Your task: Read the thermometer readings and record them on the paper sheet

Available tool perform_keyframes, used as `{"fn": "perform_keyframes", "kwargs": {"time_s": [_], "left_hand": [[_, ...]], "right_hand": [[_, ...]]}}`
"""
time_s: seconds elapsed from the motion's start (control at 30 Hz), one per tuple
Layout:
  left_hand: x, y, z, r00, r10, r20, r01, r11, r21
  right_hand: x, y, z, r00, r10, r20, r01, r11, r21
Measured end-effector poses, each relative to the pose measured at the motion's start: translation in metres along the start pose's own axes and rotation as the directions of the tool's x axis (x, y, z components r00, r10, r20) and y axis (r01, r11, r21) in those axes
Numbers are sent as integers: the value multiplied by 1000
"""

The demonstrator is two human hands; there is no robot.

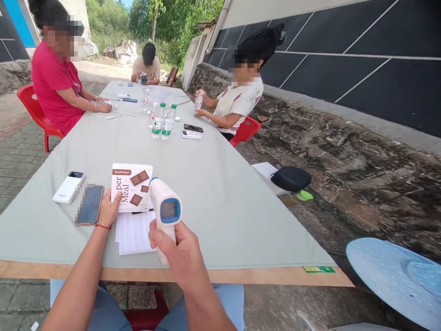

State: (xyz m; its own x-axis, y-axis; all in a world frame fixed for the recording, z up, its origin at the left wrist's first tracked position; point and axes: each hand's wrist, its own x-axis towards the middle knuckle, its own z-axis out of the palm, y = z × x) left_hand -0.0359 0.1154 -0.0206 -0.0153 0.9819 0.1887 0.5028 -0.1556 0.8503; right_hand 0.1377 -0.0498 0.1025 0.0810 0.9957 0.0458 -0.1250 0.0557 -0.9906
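Note:
My right hand [179, 255] grips the handle of a white and blue infrared thermometer [164, 207], its screen facing me, held above the near edge of the table [223, 184]. My left hand [108, 209] rests on the lower left corner of a white box [132, 187] printed with brown squares. The box lies on a printed paper sheet [132, 234]. A pen is partly hidden under the box.
A smartphone [90, 204] and a white power bank [69, 187] lie left of my left hand. Two water bottles [163, 121] stand mid-table, with phones beyond. Three other people sit farther along the table. A black pouch [291, 178] lies on the ground at right.

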Motion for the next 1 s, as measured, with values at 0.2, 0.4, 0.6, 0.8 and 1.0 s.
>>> {"fn": "perform_keyframes", "kwargs": {"time_s": [0.2,0.4,0.6,0.8,1.0], "left_hand": [[4,3,-5,997,-70,39,71,997,-7],[8,6,-17,964,-150,220,197,958,-209],[27,6,2,993,-12,120,68,878,-473],[59,0,30,995,63,82,-14,872,-489],[68,-22,34,982,81,169,-2,905,-426]], "right_hand": [[14,20,-34,995,-11,-100,-11,977,-213],[49,105,-126,946,27,-323,-279,574,-770],[46,166,-185,979,-58,-198,-180,228,-957],[44,179,-181,934,-300,-194,-129,224,-966],[59,183,-136,898,-440,-5,171,359,-918]]}}
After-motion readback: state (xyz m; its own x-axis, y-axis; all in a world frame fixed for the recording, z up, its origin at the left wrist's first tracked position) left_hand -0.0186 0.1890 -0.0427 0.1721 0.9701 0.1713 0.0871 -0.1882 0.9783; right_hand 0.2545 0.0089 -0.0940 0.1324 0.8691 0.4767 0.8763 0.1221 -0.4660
